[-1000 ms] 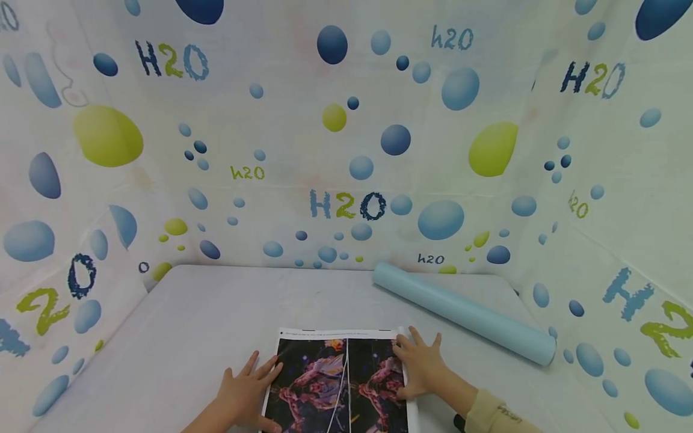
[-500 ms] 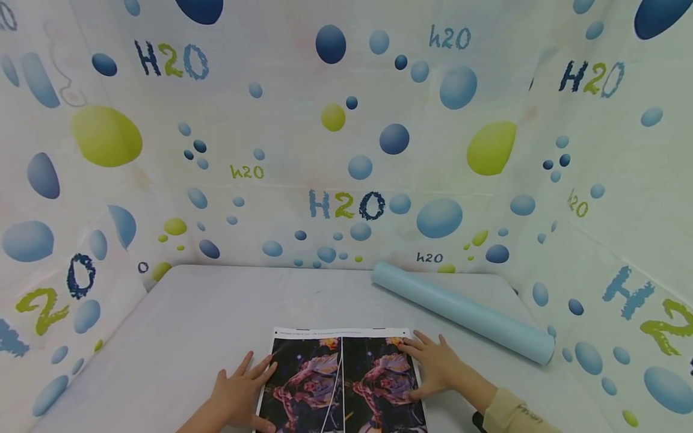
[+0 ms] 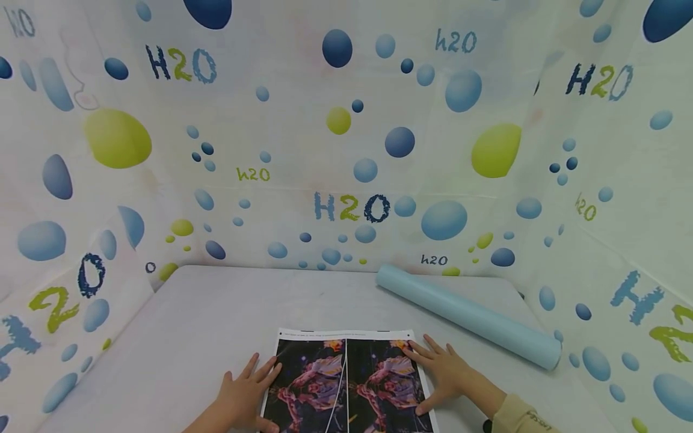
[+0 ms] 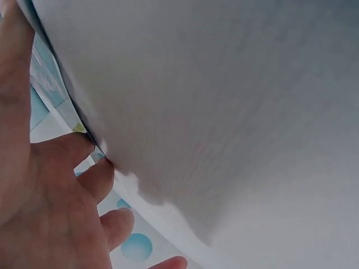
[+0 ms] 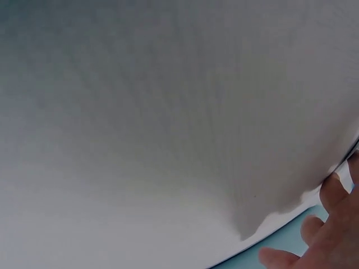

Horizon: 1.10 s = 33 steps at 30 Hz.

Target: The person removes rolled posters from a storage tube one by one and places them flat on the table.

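A printed paper sheet (image 3: 316, 385) lies on the table in the head view, its lower end cut off by the frame. Two similar dark, colourful pictures sit side by side on it, divided by a thin white line. Two small dark marks like staples show on its white top border. My left hand (image 3: 243, 391) rests at the sheet's left edge, fingers spread and thumb touching the margin. At the right edge lies my right hand (image 3: 449, 373), also spread, with fingertips and thumb on the paper. Both wrist views show mostly a pale surface beside the fingers.
A light blue roll (image 3: 468, 316) lies diagonally at the back right of the white table (image 3: 227, 313). Behind and on both sides hangs a white curtain (image 3: 292, 132) with blue and green bubbles and H2O lettering. A small dark object (image 3: 487, 426) shows by the right sleeve.
My right hand has moved right, and more of the sheet's right side shows, now lying wider. The left hand stays at the left edge. The view has shifted slightly.
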Available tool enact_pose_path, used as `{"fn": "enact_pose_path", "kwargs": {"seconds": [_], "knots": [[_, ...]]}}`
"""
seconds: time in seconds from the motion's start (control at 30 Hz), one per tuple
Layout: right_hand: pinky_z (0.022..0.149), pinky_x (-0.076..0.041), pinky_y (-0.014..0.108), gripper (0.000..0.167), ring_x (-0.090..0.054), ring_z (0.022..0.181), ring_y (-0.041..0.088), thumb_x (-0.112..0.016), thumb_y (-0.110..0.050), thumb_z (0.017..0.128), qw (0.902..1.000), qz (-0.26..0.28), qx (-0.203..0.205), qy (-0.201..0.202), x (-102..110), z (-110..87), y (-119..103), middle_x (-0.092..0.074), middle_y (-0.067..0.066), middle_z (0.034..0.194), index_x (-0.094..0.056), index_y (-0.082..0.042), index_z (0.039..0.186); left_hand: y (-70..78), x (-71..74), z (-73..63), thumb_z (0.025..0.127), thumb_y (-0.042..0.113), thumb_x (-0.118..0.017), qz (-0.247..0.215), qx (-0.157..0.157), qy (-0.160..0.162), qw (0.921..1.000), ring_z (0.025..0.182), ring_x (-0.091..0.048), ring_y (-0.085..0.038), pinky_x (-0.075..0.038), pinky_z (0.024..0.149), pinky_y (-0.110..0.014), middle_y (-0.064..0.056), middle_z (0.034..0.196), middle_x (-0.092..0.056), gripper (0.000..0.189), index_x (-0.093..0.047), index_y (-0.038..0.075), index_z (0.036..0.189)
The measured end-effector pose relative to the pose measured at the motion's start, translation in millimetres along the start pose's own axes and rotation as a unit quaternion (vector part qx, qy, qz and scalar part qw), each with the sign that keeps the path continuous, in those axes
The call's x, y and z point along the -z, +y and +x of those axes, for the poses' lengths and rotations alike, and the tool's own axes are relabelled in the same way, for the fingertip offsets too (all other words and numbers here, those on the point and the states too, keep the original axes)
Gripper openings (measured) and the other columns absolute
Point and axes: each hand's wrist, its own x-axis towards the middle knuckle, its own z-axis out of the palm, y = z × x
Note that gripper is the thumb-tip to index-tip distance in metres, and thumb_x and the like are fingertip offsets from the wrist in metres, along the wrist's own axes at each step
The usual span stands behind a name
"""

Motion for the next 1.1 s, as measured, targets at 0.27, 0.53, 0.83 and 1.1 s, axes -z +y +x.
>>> {"fn": "enact_pose_path", "kwargs": {"seconds": [0.27,0.53,0.83,1.1], "knots": [[0.091,-0.020,0.072,0.114,-0.015,0.135,0.039,-0.061,-0.080,0.052,0.9996,-0.005,-0.022,-0.019,4.1,0.0,-3.0,-0.024,0.006,0.149,-0.029,-0.022,0.144,1.5,1.4,0.0,0.050,0.078,-0.060,-0.010,0.004,-0.008,0.9999,0.134,-0.022,-0.034,-0.030,0.086,-0.069,-0.001,0.146,-0.031,0.113,-0.036,0.015,0.140],[0.090,-0.019,0.073,0.113,-0.015,0.135,0.040,-0.063,-0.078,0.052,0.9987,0.006,-0.036,-0.035,6.4,0.2,-8.1,-0.023,0.006,0.150,-0.029,-0.021,0.144,1.5,-0.7,0.1,0.050,0.076,-0.063,-0.012,0.002,0.000,0.9999,0.133,-0.023,-0.035,-0.030,0.085,-0.070,-0.002,0.145,-0.033,0.112,-0.037,0.015,0.139],[0.091,-0.019,0.072,0.112,-0.017,0.134,0.039,-0.064,-0.077,0.053,0.9987,0.002,-0.037,-0.034,10.7,-1.4,-11.9,-0.024,0.007,0.149,-0.029,-0.020,0.144,1.9,0.1,-0.1,0.051,0.074,-0.064,-0.023,-0.008,0.008,0.9997,0.133,-0.023,-0.035,-0.028,0.086,-0.070,-0.005,0.144,-0.034,0.111,-0.039,0.012,0.139],[0.092,-0.022,0.070,0.115,-0.021,0.133,0.039,-0.061,-0.080,0.052,0.9994,-0.034,-0.012,-0.002,5.2,1.9,-19.7,-0.034,0.013,0.144,-0.036,-0.011,0.141,7.1,-2.1,0.5,0.049,0.065,-0.072,-0.003,-0.053,0.084,0.9951,0.132,-0.024,-0.036,-0.033,0.082,-0.068,-0.013,0.145,-0.028,0.111,-0.039,0.004,0.137]]}}
